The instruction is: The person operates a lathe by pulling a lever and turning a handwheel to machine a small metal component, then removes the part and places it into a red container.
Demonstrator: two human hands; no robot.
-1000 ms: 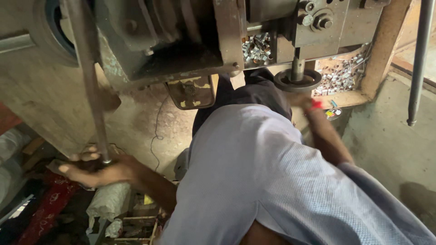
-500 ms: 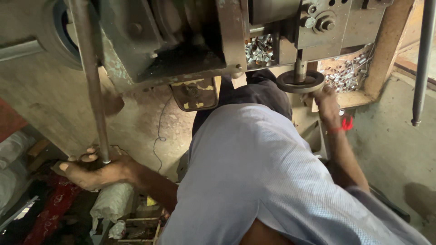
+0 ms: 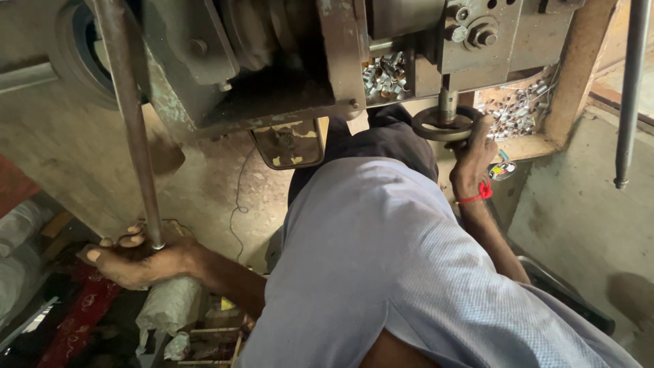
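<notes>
— two hands out, both ours. the left hand [image 3: 139,259] is low and far to our left, arm stretched across, fingers curled round the bottom end of the lever [image 3: 129,123].

— closed on it, we'd say?

— yes, wrapped round the rod's lower tip, thumb pointing left, knuckles up. the lever runs up from there, leaning a little, to the top edge of the view.

— and the other one?

— the right hand [image 3: 475,158] is raised, forearm climbing from our elbow, a red thread [image 3: 477,196] at the wrist. its fingers hook over the near rim of the disc [image 3: 444,124] that hangs on a short shaft under the press [image 3: 272,61]. we grip that rim; how far the fingertips go underneath, we cannot tell.

— what hems us in?

— the press body overhangs our lap, its lower edge just above our knees. a wooden post [image 3: 579,68] stands right of the disc, with a heap of small metal pieces [image 3: 518,109] between them and more [image 3: 385,73] left of the shaft. a bare rod [image 3: 630,95] hangs at the far right, well apart from the hand.

— open room?

— concrete floor [image 3: 204,191] between the lever and our leg; sacks and red cloth [image 3: 82,313] crowd the lower left under the left hand.
</notes>
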